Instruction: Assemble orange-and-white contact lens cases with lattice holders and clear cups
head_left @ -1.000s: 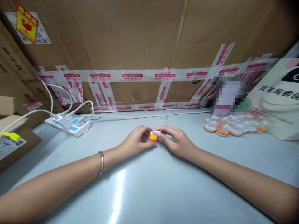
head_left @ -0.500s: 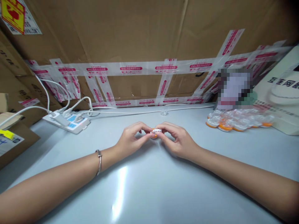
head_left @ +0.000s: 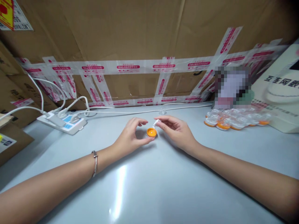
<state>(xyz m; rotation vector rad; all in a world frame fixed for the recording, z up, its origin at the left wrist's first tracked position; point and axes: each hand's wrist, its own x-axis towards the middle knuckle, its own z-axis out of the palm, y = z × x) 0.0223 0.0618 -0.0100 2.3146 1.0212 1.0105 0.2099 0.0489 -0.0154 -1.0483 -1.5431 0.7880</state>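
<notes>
A small round orange cup-like piece (head_left: pixel 151 133) with a pale lower edge sits on the grey table, its hollow side up and a tiny light spot in the middle. My left hand (head_left: pixel 130 134) is curved around its left side, fingers and thumb apart. The thumb lies at the near edge of the piece; whether it touches is hard to tell. Between thumb and forefinger, my right hand (head_left: pixel 177 130) pinches a small white plastic part (head_left: pixel 156 123) just above and right of the orange piece. My right fingers hide some of that part.
A clear little round piece (head_left: pixel 163 112) lies farther back by a white cable. Several clear-topped orange and white pieces (head_left: pixel 235 119) are grouped at right, beside a white bag (head_left: pixel 277 93). At left stands a power strip (head_left: pixel 70 124) with plugs; a taped cardboard box (head_left: pixel 130 34) closes the back.
The white part has come away from the orange piece and is now in my right fingers. My left fingers have spread apart, leaving the orange piece on the table. The view has shifted slightly.
</notes>
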